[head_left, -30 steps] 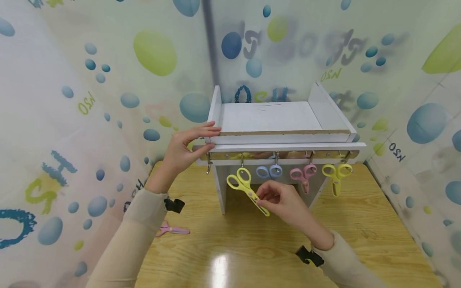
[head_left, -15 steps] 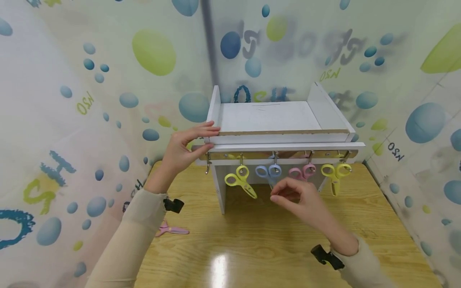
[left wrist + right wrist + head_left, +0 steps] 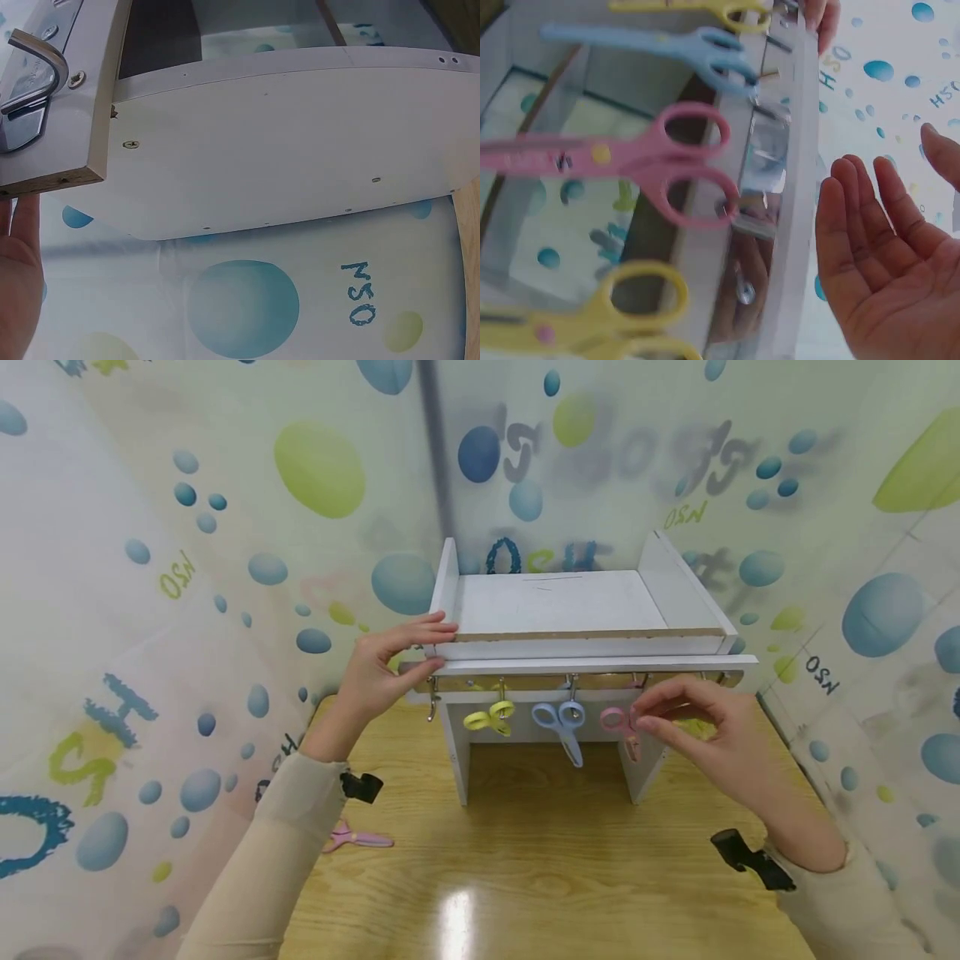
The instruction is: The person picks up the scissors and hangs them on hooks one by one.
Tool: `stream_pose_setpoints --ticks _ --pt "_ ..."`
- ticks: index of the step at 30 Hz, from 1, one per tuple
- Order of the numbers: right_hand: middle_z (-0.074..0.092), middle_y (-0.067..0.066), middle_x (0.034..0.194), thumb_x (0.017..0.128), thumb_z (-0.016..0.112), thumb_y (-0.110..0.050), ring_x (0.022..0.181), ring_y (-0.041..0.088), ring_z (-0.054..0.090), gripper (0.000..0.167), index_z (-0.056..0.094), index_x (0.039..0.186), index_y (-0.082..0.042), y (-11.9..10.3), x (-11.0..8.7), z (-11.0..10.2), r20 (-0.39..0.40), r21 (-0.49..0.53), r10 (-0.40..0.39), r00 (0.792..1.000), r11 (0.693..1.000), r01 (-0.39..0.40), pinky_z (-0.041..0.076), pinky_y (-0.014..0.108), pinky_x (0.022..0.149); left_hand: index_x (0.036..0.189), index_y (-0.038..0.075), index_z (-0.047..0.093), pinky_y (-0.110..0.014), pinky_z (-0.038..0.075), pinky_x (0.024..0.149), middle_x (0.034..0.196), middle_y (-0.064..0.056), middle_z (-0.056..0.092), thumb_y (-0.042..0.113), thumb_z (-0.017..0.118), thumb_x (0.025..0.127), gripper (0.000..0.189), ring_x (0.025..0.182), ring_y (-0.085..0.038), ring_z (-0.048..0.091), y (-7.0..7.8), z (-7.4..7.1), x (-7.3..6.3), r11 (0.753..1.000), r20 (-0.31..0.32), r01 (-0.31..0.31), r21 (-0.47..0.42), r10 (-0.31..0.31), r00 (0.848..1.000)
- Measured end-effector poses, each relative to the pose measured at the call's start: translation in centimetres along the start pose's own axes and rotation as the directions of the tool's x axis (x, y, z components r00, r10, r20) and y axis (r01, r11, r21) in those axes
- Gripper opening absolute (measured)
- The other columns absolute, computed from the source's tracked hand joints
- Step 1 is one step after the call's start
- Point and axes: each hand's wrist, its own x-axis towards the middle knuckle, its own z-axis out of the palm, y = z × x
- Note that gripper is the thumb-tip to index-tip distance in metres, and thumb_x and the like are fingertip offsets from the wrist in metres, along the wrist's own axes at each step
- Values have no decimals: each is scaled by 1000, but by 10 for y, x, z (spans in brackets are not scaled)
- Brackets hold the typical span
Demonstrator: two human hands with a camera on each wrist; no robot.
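My left hand [image 3: 378, 672] holds the left front corner of the white wooden shelf [image 3: 558, 602], fingers on the side panel and thumb on the front board. My right hand [image 3: 723, 747] is in front of the rack's right side with relaxed fingers and nothing in them; the right wrist view shows it apart from the board. Yellow scissors [image 3: 491, 718], tilted on their hook, blue scissors [image 3: 562, 722] and pink scissors [image 3: 621, 727] hang from the hook rail [image 3: 536, 682]. More yellow scissors [image 3: 641, 315] hang furthest right, mostly behind my right hand in the head view.
Another pair of pink scissors [image 3: 358, 837] lies on the wooden table [image 3: 525, 893], left of the shelf. A metal hook [image 3: 41, 71] is at the rail's left end. Patterned walls [image 3: 315, 468] surround the table at the back and sides.
My right hand has let go of the left yellow scissors and moved right, past the blue scissors. The yellow scissors have swung on their hook. My left hand stays on the shelf corner.
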Motion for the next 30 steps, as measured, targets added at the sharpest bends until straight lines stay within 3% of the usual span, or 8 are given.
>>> stream_pose_setpoints --ticks 6,9,13,19,24,30 --pt "69 -18 116 74 80 10 108 -8 63 40 72 111 -3 8 11 -31 -20 -167 -82 996 983 78 47 4 90 111 -4 73 -30 44 113 118 -21 72 -13 73 81 31 130 -29 60 -1 0 0 1000 -3 -7 9 7 1000" --pt "68 -16 123 83 80 -12 115 -10 60 34 72 115 -3 17 18 -45 -23 -230 -145 989 964 136 44 5 95 112 -3 73 -30 44 113 119 -20 72 -12 73 82 31 130 -29 59 -2 -1 -1 1000 -2 -9 9 10 1000" --pt "71 -7 123 87 73 -42 118 -9 60 49 73 118 -2 30 26 -59 -38 -280 -226 973 938 206 43 7 101 112 -3 73 -31 44 113 119 -18 72 -11 73 82 31 131 -24 59 -3 -1 0 1000 1 -13 8 13 1000" --pt "71 6 127 90 63 -53 123 -11 55 58 71 122 -5 52 31 -74 -5 -360 -250 968 904 231 40 4 101 113 -2 73 -30 45 112 120 -13 73 -13 74 81 34 131 -22 59 -3 0 1 1000 -5 -15 3 15 1000" --pt "69 9 129 90 66 -47 127 -10 53 53 71 123 -7 70 25 -78 8 -375 -237 971 900 222 39 3 102 113 -1 73 -30 46 112 121 -8 73 -12 73 81 33 131 -16 59 -2 1 0 1000 -5 -12 4 12 1000" --pt "69 8 130 88 73 -37 128 -9 53 45 71 124 -9 78 19 -74 -26 -399 -227 974 895 198 38 2 102 112 -2 73 -30 46 112 118 -19 72 -13 73 81 33 131 -19 59 -2 1 0 1000 -6 -9 9 9 1000"
